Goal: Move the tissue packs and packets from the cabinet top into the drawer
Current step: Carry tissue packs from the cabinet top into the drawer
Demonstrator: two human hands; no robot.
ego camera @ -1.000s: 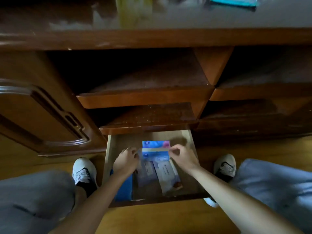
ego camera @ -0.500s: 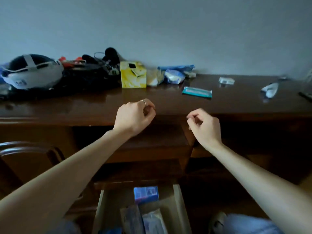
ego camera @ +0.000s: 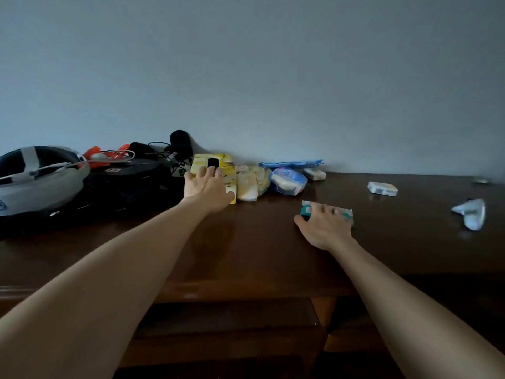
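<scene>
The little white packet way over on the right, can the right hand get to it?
Probably yes. The right hand rests on the teal pack, and only bare cabinet top lies between it and the white packet.

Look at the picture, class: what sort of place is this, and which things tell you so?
Probably a room in a home. A dark wooden cabinet stands against a plain wall. Tissue packs and a yellow tissue box lie on top, beside a pile of bags and cables.
</scene>
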